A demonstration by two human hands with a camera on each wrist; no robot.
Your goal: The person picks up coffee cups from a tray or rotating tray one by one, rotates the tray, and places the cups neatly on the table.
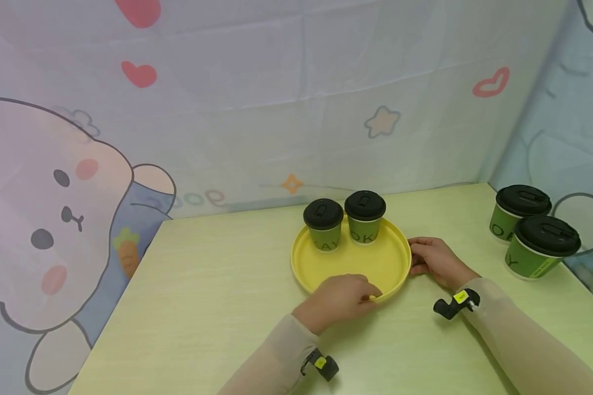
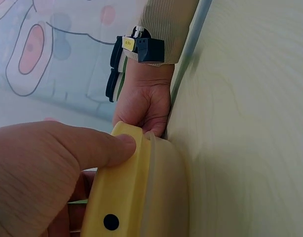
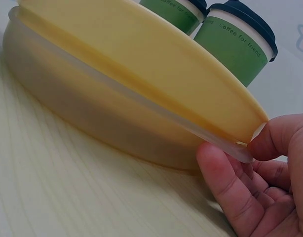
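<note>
A round yellow tray (image 1: 363, 266) lies on the table, bearing two green paper cups with black lids. One cup (image 1: 326, 237) stands toward the tray's left, the other cup (image 1: 364, 229) just beside it at the back. My left hand (image 1: 340, 299) grips the tray's near rim, its thumb (image 2: 104, 145) against the yellow outer side in the left wrist view. At the right edge, my right hand (image 1: 437, 262) pinches the rim. The right wrist view shows its fingers (image 3: 235, 192) at the tray's side, close over the tabletop.
Two more green cups with black lids, a rear cup (image 1: 506, 222) and a front cup (image 1: 536, 260), stand near the right edge of the pale wooden table (image 1: 217, 307). A printed cloth (image 1: 257, 109) hangs along the back and sides.
</note>
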